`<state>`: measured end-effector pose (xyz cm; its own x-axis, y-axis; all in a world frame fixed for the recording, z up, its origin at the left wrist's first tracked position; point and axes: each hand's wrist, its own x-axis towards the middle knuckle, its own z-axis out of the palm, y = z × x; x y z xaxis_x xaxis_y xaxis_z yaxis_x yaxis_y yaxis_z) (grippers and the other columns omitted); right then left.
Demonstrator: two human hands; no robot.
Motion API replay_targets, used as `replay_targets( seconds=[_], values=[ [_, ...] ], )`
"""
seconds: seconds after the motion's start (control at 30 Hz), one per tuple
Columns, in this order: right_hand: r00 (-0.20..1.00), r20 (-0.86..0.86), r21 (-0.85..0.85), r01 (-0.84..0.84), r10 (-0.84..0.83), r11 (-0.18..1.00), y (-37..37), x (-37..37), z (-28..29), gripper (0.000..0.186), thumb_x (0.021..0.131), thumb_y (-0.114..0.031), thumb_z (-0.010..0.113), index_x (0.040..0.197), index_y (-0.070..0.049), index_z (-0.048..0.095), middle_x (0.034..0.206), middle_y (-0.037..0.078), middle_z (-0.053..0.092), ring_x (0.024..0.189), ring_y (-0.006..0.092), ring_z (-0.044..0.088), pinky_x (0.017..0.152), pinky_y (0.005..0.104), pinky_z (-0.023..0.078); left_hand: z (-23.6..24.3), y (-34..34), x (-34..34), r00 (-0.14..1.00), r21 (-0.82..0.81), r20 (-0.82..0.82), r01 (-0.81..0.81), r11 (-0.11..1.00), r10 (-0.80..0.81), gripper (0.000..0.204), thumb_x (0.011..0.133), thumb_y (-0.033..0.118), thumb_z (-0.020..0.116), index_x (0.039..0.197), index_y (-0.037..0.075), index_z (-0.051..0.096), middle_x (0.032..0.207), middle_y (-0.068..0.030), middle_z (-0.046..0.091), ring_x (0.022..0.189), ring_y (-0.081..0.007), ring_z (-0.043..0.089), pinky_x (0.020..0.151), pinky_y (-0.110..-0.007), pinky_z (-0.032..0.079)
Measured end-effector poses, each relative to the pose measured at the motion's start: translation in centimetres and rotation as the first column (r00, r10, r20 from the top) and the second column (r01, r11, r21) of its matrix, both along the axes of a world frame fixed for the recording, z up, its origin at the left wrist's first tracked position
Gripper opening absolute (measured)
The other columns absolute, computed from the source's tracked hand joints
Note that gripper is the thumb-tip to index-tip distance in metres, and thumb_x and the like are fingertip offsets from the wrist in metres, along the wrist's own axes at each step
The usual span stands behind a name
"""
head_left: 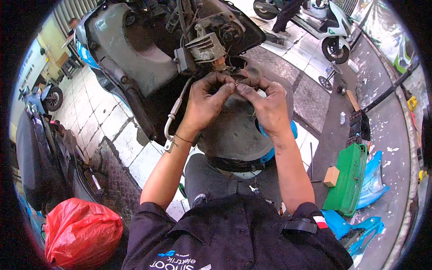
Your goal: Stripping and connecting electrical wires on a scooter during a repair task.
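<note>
The left hand [207,100] and right hand [272,108] meet tip to tip, thumb and forefinger of each grip pinched together on what looks like a thin wire [236,83], its ends too small to make out, over the far edge of the dark body panel [234,135] and on the near side of the grey metal housing [206,48]. Work this fine likely goes best with both pinches close together, leaving little free length to bend, and with light, even pressure rather than a tug that could snap the strand.
</note>
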<state>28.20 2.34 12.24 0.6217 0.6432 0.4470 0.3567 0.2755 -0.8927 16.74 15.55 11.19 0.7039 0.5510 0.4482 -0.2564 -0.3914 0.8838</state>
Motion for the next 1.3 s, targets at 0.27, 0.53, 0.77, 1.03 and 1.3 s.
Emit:
replay_targets(
  seconds=[0.27,0.53,0.77,1.03,1.3],
  values=[
    [0.999,0.034,-0.095,0.011,-0.008,0.995,-0.3,-0.4,0.6,0.017,0.087,-0.011,0.073,0.097,0.003,0.074,0.091,0.005,0.073,0.083,0.0091,0.064,0.08,0.025,0.05,-0.5,-0.1,0.3,0.996,-0.081,0.081,0.031,0.996,-0.024,0.017,0.093,0.016,0.066,0.097,0.0,0.068,0.083,0.0006,0.064,0.078,-0.0073,0.055,0.07,-0.025,0.047],
    [0.997,0.069,-0.075,0.037,-0.031,0.996,0.3,-0.3,0.2,0.015,0.086,-0.011,0.072,0.092,0.002,0.074,0.089,0.005,0.073,0.083,0.0091,0.064,0.079,0.0258,0.049,-0.1,0.0,0.4,0.999,-0.007,0.05,-0.01,1.0,0.01,0.02,0.092,0.018,0.063,0.097,-0.001,0.065,0.082,-0.0038,0.064,0.078,-0.0109,0.055,0.073,-0.029,0.047],
    [0.99,0.064,-0.033,0.129,-0.127,0.991,-0.3,-1.2,0.2,0.02,0.081,-0.01,0.075,0.096,0.003,0.073,0.093,0.01,0.074,0.087,0.0147,0.064,0.083,0.0301,0.05,-0.2,-0.3,0.4,0.998,0.076,0.061,0.011,0.997,-0.016,0.02,0.092,0.017,0.066,0.1,-0.001,0.065,0.086,-0.0049,0.065,0.079,-0.0128,0.057,0.074,-0.03,0.048],
    [0.991,0.04,-0.062,0.128,-0.126,0.99,0.2,-1.0,-0.5,0.022,0.081,-0.017,0.079,0.09,0.002,0.074,0.091,0.011,0.074,0.084,0.0152,0.065,0.08,0.0315,0.05,0.1,-0.5,-0.3,0.999,0.087,0.033,-0.007,0.996,0.004,0.016,0.094,0.013,0.066,0.098,-0.002,0.067,0.089,-0.0061,0.066,0.083,-0.0128,0.059,0.077,-0.029,0.049],
    [0.991,0.069,-0.055,0.116,-0.112,0.992,0.4,-0.7,-0.6,0.02,0.08,-0.015,0.075,0.089,0.003,0.074,0.084,0.012,0.074,0.08,0.0152,0.065,0.079,0.0328,0.051,0.4,-0.9,-0.3,0.997,0.086,0.065,0.042,0.995,-0.047,0.02,0.101,0.017,0.058,0.104,-0.001,0.065,0.098,-0.0064,0.063,0.091,-0.0123,0.058,0.083,-0.028,0.047]
  ],
)
